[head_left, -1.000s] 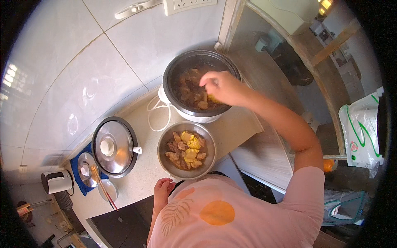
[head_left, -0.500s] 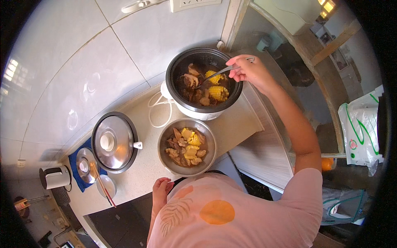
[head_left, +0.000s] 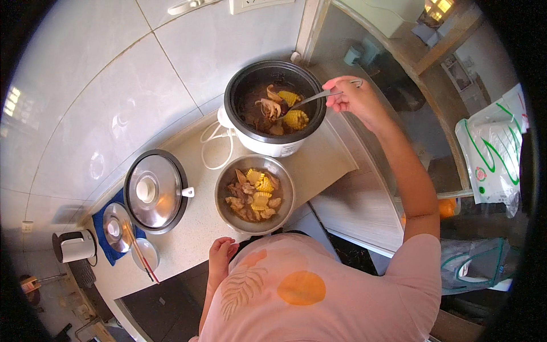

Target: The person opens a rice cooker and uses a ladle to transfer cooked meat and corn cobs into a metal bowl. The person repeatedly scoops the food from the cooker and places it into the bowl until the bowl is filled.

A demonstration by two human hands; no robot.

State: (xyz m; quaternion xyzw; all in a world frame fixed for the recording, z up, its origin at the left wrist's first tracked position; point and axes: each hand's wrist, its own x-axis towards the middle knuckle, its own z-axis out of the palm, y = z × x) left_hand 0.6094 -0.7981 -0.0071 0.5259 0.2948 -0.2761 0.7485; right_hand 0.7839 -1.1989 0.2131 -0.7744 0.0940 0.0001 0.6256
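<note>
My right hand (head_left: 358, 102) clamps the spoon (head_left: 313, 100) near its upper end, probably the best hold; its tip is in the pot (head_left: 269, 146), toward the back edge of the counter (head_left: 196, 228). Likely stiff, light. Whether my left hand's (head_left: 221, 255) fingers meet, I can't tell.

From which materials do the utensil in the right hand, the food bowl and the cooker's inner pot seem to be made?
Utensil: probably stainless steel; its slim handle looks smooth and silvery grey.
Bowl: metal, likely stainless steel with a satin finish, as its silvery wall gives soft, blurred reflections.
Inner pot: perhaps metal with a dark coating; it looks black, but the base material is not visible.
</note>
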